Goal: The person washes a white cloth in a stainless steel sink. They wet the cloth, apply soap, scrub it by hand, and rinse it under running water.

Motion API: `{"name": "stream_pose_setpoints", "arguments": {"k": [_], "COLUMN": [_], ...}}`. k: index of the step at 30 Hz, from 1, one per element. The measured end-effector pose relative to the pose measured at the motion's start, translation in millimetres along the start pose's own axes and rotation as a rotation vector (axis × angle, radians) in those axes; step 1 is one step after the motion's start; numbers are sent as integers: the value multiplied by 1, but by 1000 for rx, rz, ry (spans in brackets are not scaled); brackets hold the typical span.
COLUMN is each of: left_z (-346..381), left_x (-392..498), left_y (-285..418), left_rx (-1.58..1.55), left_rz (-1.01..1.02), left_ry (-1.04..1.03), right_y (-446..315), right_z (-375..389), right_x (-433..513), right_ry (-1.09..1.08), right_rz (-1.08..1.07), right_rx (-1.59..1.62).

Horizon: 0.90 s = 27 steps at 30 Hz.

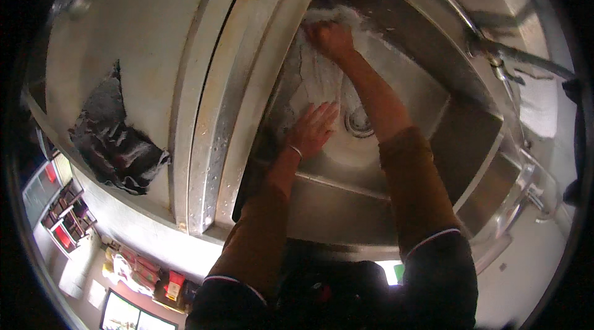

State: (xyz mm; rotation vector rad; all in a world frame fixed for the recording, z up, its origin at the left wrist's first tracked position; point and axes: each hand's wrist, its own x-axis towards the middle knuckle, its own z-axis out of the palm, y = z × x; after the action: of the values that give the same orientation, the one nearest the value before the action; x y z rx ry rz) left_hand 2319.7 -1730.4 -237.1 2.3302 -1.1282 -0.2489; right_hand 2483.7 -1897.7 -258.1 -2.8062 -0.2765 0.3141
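Note:
A pale wet cloth (320, 77) lies spread over the floor of a stainless steel sink (436, 112). My left hand (312, 130) presses flat on its near part, palm down, with a thin band around the wrist. At the far end, my right hand (330, 40) is curled into a fist against the cloth. Whatever is inside that fist is hidden and blurred. White suds (345, 12) gather around and beyond the right hand. Just right of my left fingers is the round metal drain (359, 123), partly beside my right forearm.
A crumpled dark cloth (118, 140) rests on the metal surface to the left, past a raised, wet steel rim (218, 144). Taps and a spout (450, 0) line the sink's right side. Beyond the counter, lower left, are bagged goods (132, 269) and stacked chairs (67, 221).

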Motion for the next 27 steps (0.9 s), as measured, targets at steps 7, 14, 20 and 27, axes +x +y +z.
{"name": "stream_pose_setpoints", "arguments": {"k": [7,14,20,27], "left_z": [-16,-49,-114,-178], "left_x": [67,139,109,71], "left_y": [-27,-20,78,131], "left_rx": [-182,-347,-818,-1234], "left_rz": [-564,-1183,-685,-744], "left_ry": [548,145,588,640], "right_y": [91,38,7,-44], "right_z": [14,8,22,-9], "right_x": [-89,-151,-156,-146], "right_ry": [650,447,605,149], "right_rz": [580,757,634,422], "right_rx": [704,846,1836,2206]}}
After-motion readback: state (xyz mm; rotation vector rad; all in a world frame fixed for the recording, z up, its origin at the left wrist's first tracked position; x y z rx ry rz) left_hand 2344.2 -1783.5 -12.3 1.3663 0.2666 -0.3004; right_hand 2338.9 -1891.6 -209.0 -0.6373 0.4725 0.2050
